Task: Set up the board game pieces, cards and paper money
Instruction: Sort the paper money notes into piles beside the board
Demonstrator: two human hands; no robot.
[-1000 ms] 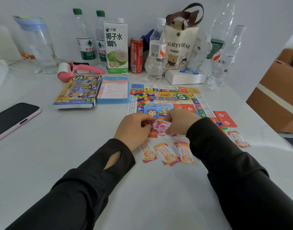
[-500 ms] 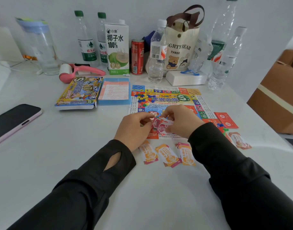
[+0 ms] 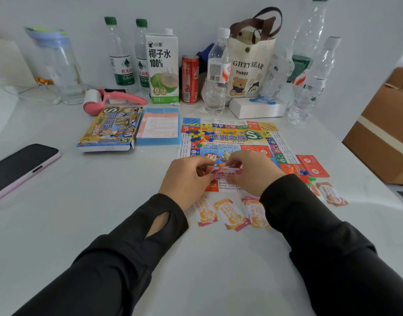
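Observation:
The colourful paper game board lies flat on the white table, with a heap of small plastic pieces on its upper left. My left hand and my right hand together pinch a small pink-and-white stack of paper money over the board's near edge. Three orange money piles lie in a row just below my hands. A red card and more plastic pieces sit right of the board, and another orange note lies beyond my right sleeve.
The game box and a blue tray with a rules sheet lie left of the board. Bottles, a coconut water carton, a red can and a tote bag line the back. A phone lies far left, a cardboard box at right.
Both hands have stayed over the board's near edge, working the pink money stack between the fingers; it now sits more level. Nothing else on the table moved.

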